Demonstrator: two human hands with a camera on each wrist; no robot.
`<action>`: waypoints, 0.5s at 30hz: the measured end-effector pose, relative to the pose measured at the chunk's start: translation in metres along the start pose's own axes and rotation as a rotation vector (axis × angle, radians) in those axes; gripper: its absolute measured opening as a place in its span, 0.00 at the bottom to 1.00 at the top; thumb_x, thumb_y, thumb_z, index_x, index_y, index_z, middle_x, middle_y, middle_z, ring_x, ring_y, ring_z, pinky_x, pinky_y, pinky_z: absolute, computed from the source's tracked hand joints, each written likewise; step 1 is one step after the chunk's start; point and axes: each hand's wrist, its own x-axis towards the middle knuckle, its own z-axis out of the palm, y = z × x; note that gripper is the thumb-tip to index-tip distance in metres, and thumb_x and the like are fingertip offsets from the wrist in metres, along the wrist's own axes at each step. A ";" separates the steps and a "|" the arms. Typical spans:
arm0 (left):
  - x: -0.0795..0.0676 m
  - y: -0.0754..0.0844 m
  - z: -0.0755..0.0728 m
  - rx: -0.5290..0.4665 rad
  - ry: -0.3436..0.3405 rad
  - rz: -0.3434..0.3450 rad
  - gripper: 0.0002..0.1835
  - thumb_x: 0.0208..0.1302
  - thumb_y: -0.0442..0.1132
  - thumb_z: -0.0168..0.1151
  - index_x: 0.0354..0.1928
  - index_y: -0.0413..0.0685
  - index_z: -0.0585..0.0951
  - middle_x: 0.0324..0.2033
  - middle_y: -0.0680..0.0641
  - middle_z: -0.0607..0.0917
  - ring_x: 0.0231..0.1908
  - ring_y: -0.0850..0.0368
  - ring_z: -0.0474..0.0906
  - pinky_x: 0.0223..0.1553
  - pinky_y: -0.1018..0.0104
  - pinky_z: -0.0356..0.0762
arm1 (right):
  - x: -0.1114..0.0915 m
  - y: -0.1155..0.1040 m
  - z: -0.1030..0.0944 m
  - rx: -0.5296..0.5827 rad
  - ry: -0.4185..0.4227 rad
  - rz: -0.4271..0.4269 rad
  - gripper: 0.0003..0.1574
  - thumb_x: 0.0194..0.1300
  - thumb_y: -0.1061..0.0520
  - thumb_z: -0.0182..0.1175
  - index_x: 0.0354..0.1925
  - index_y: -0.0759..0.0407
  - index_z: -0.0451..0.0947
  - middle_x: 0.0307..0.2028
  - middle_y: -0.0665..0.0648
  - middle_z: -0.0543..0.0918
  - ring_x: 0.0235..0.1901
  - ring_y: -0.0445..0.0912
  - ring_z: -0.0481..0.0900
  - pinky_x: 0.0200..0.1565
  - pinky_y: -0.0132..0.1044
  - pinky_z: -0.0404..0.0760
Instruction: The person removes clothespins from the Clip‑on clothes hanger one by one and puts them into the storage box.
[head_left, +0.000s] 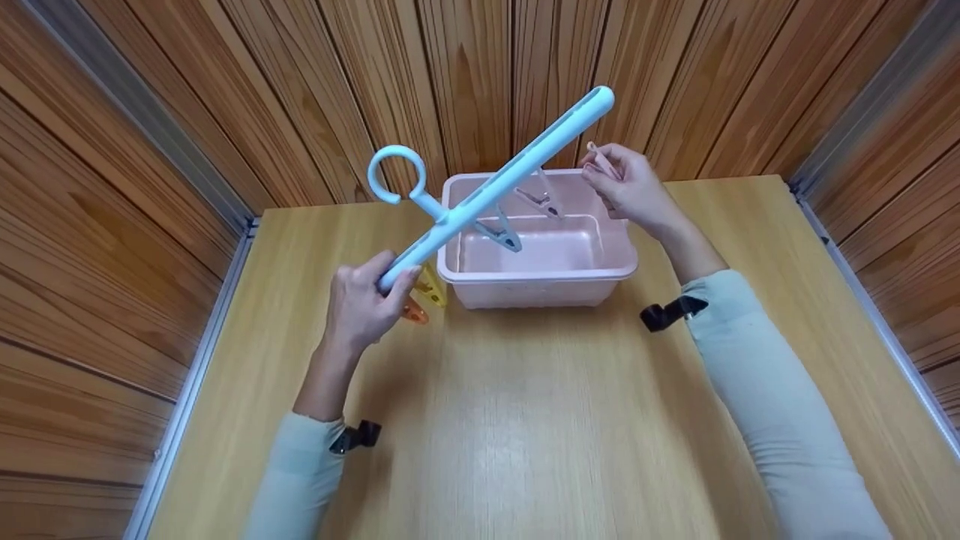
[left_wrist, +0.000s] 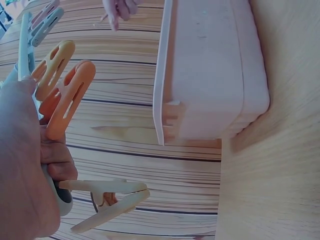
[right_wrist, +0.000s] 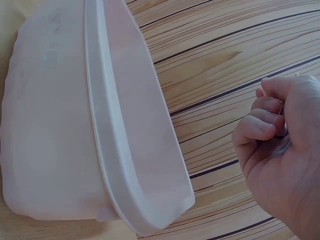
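Note:
My left hand [head_left: 364, 304] grips the lower left end of a light blue clip hanger [head_left: 499, 186], which is held tilted, its right end raised. Clothespins hang along the bar: orange [left_wrist: 72, 102], yellow [left_wrist: 56, 70], pale blue [head_left: 502, 235] and pink [head_left: 546, 201]. A cream clothespin [left_wrist: 110, 202] sticks out by the left hand in the left wrist view. Near the bar's raised end, my right hand [head_left: 634, 187] pinches a pink clothespin [head_left: 604, 162], apart from the hanger. Curled fingers mostly hide that clothespin in the right wrist view.
A pink plastic bin [head_left: 536, 291] stands on the wooden table [head_left: 495, 420] below the hanger, near the back edge. Wood-plank walls [head_left: 480, 75] close off the back and both sides.

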 end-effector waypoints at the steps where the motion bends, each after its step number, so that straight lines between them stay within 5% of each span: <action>1: 0.000 0.000 0.000 0.001 -0.001 -0.002 0.16 0.77 0.45 0.68 0.37 0.38 0.84 0.22 0.41 0.84 0.18 0.52 0.79 0.22 0.73 0.66 | 0.001 0.000 0.001 -0.004 -0.009 0.019 0.08 0.87 0.52 0.59 0.58 0.51 0.76 0.26 0.44 0.71 0.19 0.37 0.64 0.22 0.28 0.64; 6: 0.001 0.001 0.000 0.011 -0.007 -0.017 0.17 0.78 0.46 0.68 0.38 0.38 0.84 0.21 0.41 0.83 0.19 0.51 0.81 0.22 0.74 0.67 | 0.005 0.003 0.005 -0.072 -0.043 0.118 0.11 0.87 0.53 0.59 0.60 0.55 0.76 0.27 0.45 0.73 0.21 0.37 0.66 0.24 0.29 0.65; 15: 0.001 0.000 -0.002 0.027 0.000 -0.013 0.17 0.78 0.46 0.68 0.37 0.38 0.84 0.21 0.41 0.83 0.19 0.53 0.79 0.21 0.72 0.65 | 0.004 0.008 0.005 -0.159 -0.077 0.202 0.31 0.82 0.54 0.67 0.76 0.62 0.72 0.42 0.50 0.83 0.27 0.39 0.78 0.30 0.28 0.81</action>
